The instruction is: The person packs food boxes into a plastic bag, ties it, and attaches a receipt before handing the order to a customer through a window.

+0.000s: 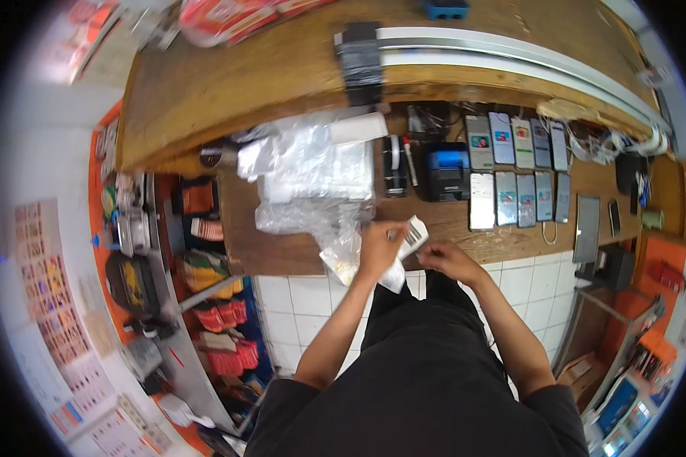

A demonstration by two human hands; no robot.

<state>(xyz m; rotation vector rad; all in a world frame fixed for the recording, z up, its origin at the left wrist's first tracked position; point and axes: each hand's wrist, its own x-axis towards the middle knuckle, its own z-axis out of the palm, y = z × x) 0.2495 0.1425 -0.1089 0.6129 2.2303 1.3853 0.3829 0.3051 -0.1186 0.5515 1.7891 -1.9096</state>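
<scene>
My left hand [381,245] is closed in a pinch on a white printed label [415,234] with dark bars on it, over the front edge of the table. White material [393,277] hangs just below that hand, and crumpled clear plastic [341,259] lies beside it. To the right, my right hand [446,263] has its fingers bent together right by the label's lower edge; what is between them is too small to make out. A black label printer [445,183] with a blue top stands behind the hands.
A pile of clear plastic bags [312,171] covers the table's left part. Several phones [504,199] lie in two rows at the right. A tablet [587,228] lies farther right. Above runs a wooden shelf [244,99]; red folded packs [221,314] fill the left rack.
</scene>
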